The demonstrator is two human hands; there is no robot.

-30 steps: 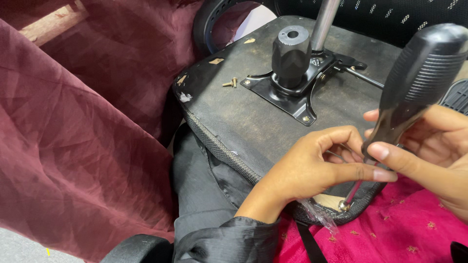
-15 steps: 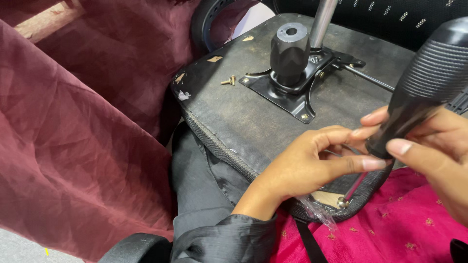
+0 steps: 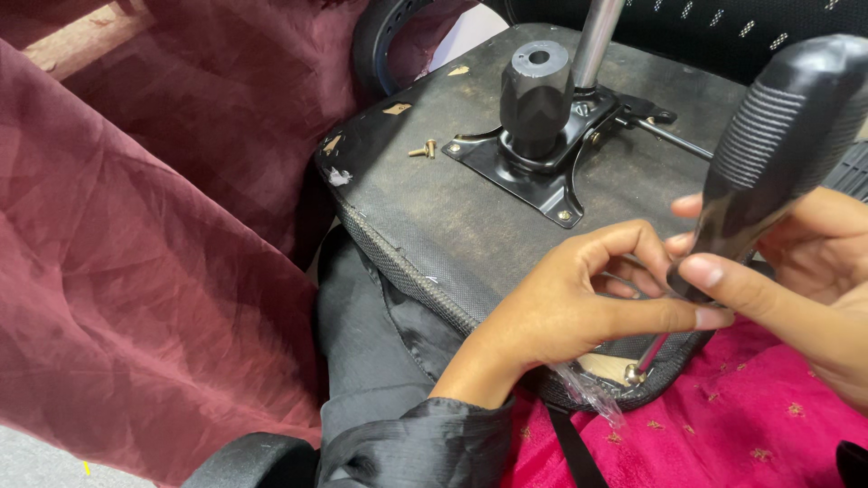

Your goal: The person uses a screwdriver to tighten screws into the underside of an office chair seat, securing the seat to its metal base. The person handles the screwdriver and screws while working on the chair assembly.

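An upturned chair seat lies in front of me, its black underside up. A black metal mounting plate with a round hub and a chrome post is bolted on it. My right hand grips the ribbed black handle of a screwdriver, whose shaft runs down to a screw at the seat's near edge. My left hand rests on the seat edge, fingers curled around the screwdriver's shaft just above the screw.
A loose brass screw lies on the seat near the plate. Maroon cloth fills the left side, bright pink cloth lies under the near edge, and a black wheel-like ring sits behind the seat.
The view and both hands have shifted slightly; the screwdriver handle has tipped a little to the right while its tip stays at the same screw.
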